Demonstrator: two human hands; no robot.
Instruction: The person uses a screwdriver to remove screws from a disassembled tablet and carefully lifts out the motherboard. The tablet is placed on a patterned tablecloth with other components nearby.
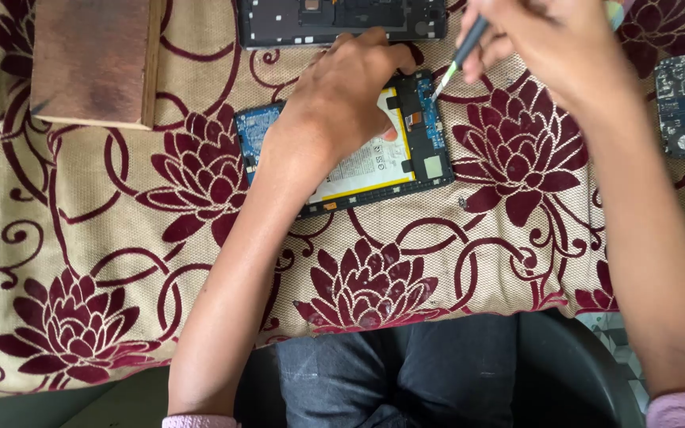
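Denim-clad knees point(394, 372) fill the bottom centre, under the edge of a cloth point(105, 261) with maroon flowers. Just above mid-frame lies an opened tablet point(374, 162), its long axis running left to right, tilted slightly. Left hand point(342, 99) presses flat on it, fingers together, hiding much of the battery. Right hand point(549, 47), upper right, pinches a thin tool point(457, 59) whose tip meets the tablet's upper right corner. Right fingertips are cut off by the frame.
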